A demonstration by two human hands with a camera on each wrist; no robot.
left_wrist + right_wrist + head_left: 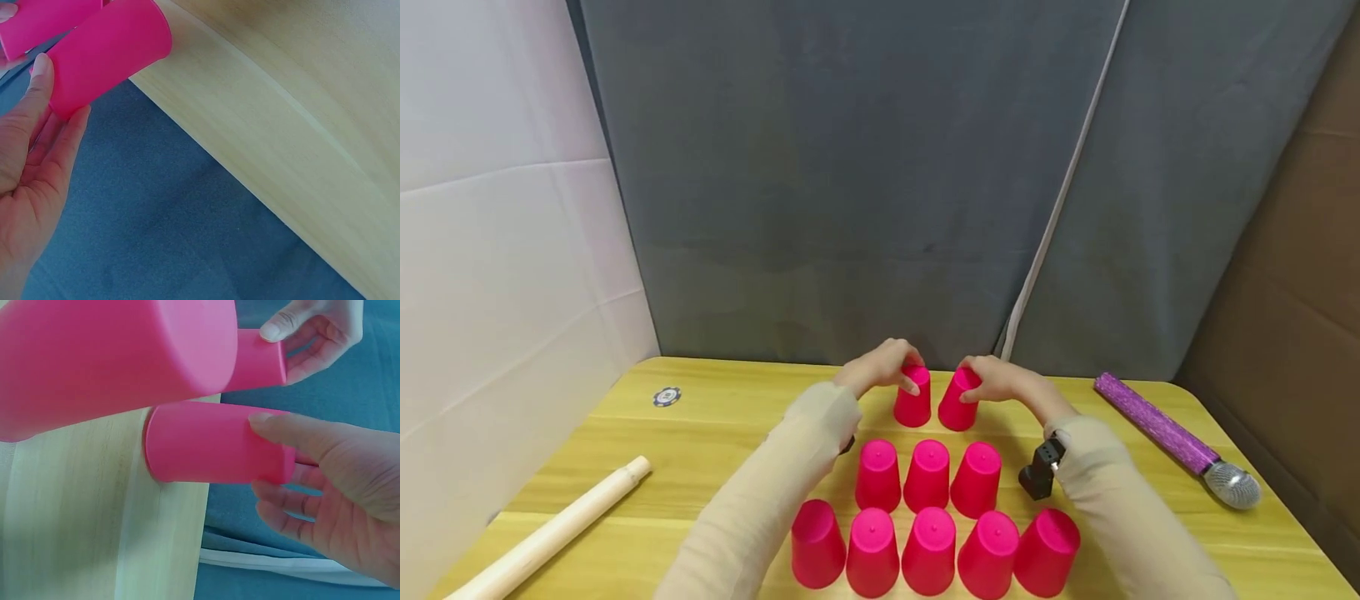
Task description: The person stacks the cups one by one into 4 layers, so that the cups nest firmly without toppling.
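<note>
Several pink cups stand upside down on the yellow wooden table (715, 433) in three rows: a front row (929, 552), a middle row (928, 475) and two at the back. My left hand (883, 367) grips the back left cup (913, 402) from above, thumb on its side. My right hand (994, 380) holds the back right cup (957, 404) the same way. The left wrist view shows my left hand (37, 144) against its cup (106, 50). The right wrist view shows my right hand (325, 481) wrapped round its cup (212, 444), with the left hand (319, 328) behind.
A pale wooden rod (550, 533) lies at the front left and a small chip (666, 397) at the back left. A purple glitter microphone (1180, 442) lies at the right. A grey cloth (850, 183) hangs behind the table, with a white panel left and cardboard right.
</note>
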